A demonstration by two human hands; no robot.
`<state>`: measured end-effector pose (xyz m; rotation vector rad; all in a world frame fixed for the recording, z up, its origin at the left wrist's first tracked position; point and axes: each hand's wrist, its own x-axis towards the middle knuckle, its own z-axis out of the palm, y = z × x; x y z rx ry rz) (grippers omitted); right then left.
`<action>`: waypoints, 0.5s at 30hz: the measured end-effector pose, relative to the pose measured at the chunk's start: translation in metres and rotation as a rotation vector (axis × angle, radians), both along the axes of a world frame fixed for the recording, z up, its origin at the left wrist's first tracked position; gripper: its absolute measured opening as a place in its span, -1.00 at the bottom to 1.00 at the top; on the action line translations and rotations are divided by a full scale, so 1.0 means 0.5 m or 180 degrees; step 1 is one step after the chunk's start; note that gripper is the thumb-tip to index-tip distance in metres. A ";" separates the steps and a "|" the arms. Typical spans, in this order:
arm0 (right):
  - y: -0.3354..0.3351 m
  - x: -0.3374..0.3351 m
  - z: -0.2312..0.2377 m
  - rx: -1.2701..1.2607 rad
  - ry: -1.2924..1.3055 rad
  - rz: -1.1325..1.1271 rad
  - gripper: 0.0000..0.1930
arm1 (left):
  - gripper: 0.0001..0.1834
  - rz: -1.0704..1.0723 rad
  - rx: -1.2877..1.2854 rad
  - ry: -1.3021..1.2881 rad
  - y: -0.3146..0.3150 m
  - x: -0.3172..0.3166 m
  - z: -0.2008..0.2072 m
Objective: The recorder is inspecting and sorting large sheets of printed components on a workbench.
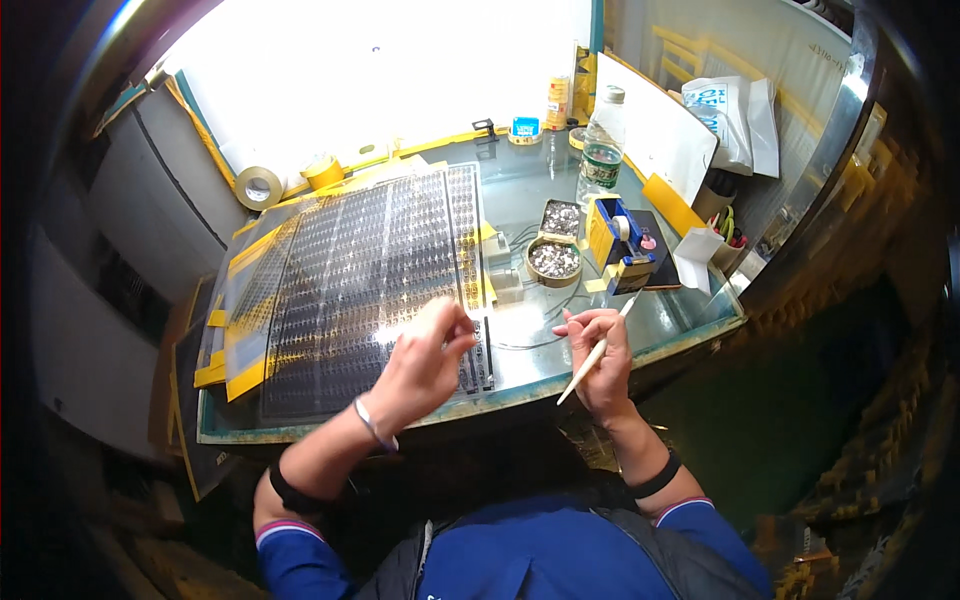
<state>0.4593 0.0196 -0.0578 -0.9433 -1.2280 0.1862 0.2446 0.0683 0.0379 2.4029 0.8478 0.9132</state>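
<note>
My left hand (pixel 428 358) is over the near right part of a dark patterned film sheet (pixel 360 260). Its fingers are curled in and pressed together; whatever may be between them is too small to tell. To the right, near the glass table's front edge, my right hand (pixel 604 365) is closed around a slim cream-coloured stick with tapered ends (pixel 585 371). The stick slants from lower left to upper right, its thin upper end near a blue tape dispenser (pixel 622 240). The film lies on the lit glass table (pixel 530 365), with yellow tape along its edges.
Beyond my right hand stand a round tin of small bits (pixel 554 261) and a clear plastic bottle (pixel 602 150). Tape rolls (pixel 259 187) sit at the far left. A white plastic bag (pixel 718 122) and a cup of tools (pixel 728 245) are at the right.
</note>
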 end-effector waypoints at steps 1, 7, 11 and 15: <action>-0.001 0.006 -0.006 0.0008 -0.0011 -0.0009 -0.82 | -0.86 -0.0171 0.0235 -0.0042 0.025 0.022 0.007; -0.018 0.003 -0.003 -0.0497 -0.0752 -0.0089 -0.81 | -0.81 -0.0197 0.0349 -0.0113 0.155 0.154 0.016; -0.020 0.011 -0.002 -0.0591 -0.0891 -0.0109 -0.80 | -0.83 -0.0197 0.0280 -0.0241 0.205 0.218 -0.008; -0.022 0.011 0.006 -0.0478 -0.1017 -0.0187 -0.82 | -0.88 -0.0035 0.0187 -0.0079 0.229 0.241 -0.028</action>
